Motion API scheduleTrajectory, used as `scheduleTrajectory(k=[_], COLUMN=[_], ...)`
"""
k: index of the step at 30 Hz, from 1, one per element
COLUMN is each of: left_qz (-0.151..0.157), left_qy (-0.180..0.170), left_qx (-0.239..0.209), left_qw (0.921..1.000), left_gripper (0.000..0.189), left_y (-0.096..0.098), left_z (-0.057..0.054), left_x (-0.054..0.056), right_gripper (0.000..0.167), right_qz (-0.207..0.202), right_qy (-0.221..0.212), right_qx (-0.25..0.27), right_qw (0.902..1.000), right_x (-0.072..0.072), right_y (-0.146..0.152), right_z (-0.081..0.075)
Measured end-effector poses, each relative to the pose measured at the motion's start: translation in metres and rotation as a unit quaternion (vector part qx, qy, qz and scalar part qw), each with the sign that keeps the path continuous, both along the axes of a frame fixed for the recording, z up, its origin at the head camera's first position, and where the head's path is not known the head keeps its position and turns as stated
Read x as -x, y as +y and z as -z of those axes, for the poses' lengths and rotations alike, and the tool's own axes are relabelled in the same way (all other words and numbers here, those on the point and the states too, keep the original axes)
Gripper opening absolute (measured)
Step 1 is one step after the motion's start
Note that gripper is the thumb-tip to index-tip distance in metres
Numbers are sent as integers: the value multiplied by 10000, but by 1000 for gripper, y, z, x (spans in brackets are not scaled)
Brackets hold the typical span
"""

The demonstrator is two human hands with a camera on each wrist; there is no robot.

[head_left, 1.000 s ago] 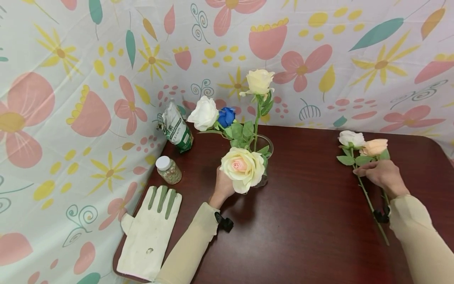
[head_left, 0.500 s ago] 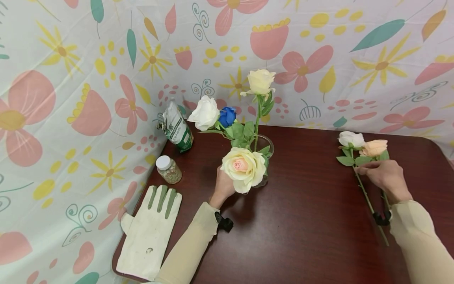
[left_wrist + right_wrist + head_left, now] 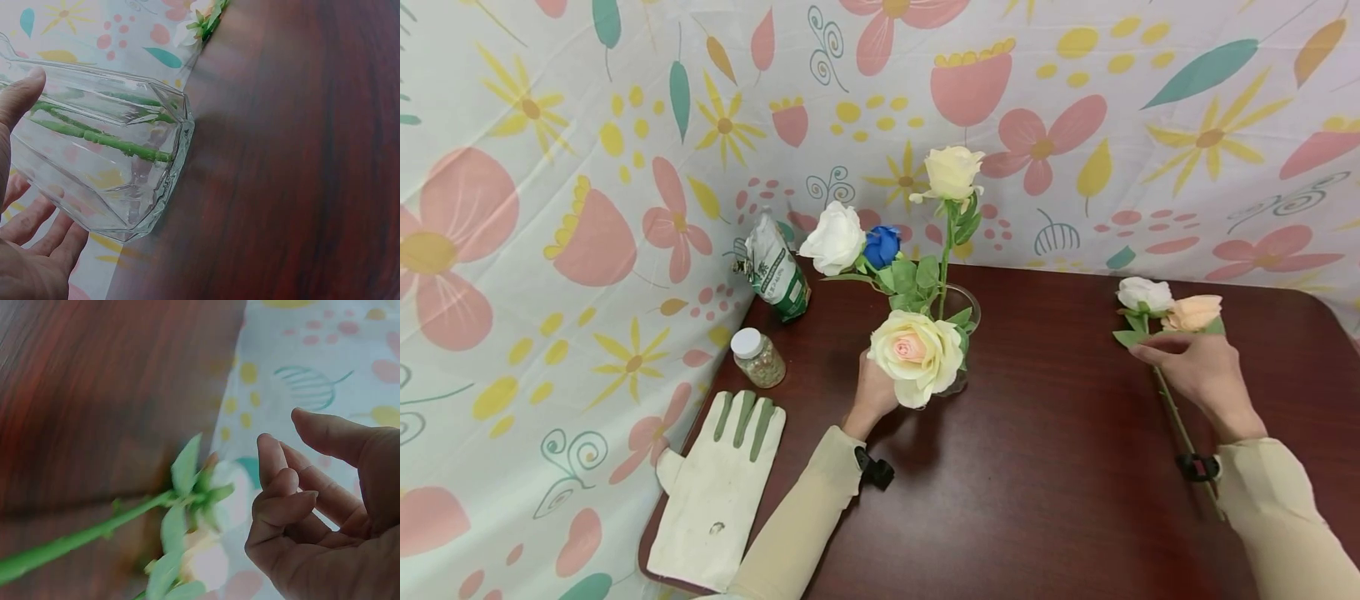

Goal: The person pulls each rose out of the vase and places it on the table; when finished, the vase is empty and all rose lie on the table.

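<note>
Steadying the clear faceted glass vase (image 3: 119, 181) inside the left grip (image 3: 874, 390), wrapped round its sides. Best, probably, to pinch the slim green stem (image 3: 75, 540) lightly, just below the pointed green leaves (image 3: 185, 465). Right grip (image 3: 1206, 375): loosely bent, narrow gap, holding nothing, beside that stem; full white rose (image 3: 1144, 295) and ruffled peach rose (image 3: 1193, 312) just beyond, on the reddish-brown wooden surface (image 3: 1045, 467).

The left wrist view's edge crops the vase (image 3: 94, 178); from the head, the front rose (image 3: 916, 357) hides much of it and part of the left hand (image 3: 876, 390), and print on the bag (image 3: 777, 275) is too small to read. In the right wrist view, the white rose (image 3: 232, 492) blurs and its stem (image 3: 75, 539) runs off left
</note>
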State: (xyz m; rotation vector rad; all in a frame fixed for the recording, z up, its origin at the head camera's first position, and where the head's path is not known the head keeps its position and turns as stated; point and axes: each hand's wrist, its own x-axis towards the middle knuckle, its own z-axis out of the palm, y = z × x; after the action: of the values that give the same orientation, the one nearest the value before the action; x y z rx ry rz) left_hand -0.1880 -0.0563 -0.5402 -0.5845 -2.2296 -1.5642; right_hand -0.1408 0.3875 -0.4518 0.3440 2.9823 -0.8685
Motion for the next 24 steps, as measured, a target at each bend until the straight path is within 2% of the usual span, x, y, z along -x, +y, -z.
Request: scheduleTrajectory(k=[6,7,9,12,13,14,15,20,21,22,24], left_qz=[-135,-168,-190,-220,-224,-208,-201,-207,-221,-221,-181], left_qy=[-205,-155,-89,-91,-108,-148,-102,-62,-18,-48,-17], left_qx=[14,137,206,276,276,202,229,147,234,195,196], left_qw=[9997,9996,9996,9993,9993,9995,9995,9997,9995,9996,9996], left_gripper=[47,47,48,47,46,47,44,43,43,44,45], left_y=[-1,-1,-1,-1,-1,-1,-1,-1,0,-1,-1], left_z=[46,46,52,52,52,56,51,49,44,48,50], left_x=[23,22,25,26,25,28,25,24,20,23,24], right_gripper=[54,53,50,45,44,44,44,43,42,40,37], right_qz=[-68,-102,-182,-201,-183,-143,-109,15,5,-7,-87], right_qy=[175,228,380,675,751,835,897,1277,1371,1469,1673], right_qx=[300,310,314,241,334,444,555,911,941,975,1083], right_qw=[9994,9992,9986,9972,9965,9954,9944,9876,9861,9843,9799], right_x=[-1,-1,-1,-2,-2,-3,-4,-5,-5,-5,-4], right_y=[-30,-35,-44,-57,-61,-65,-68,-86,-90,-93,-100], right_z=[-17,-20,-25,-33,-35,-38,-40,-51,-53,-55,-58])
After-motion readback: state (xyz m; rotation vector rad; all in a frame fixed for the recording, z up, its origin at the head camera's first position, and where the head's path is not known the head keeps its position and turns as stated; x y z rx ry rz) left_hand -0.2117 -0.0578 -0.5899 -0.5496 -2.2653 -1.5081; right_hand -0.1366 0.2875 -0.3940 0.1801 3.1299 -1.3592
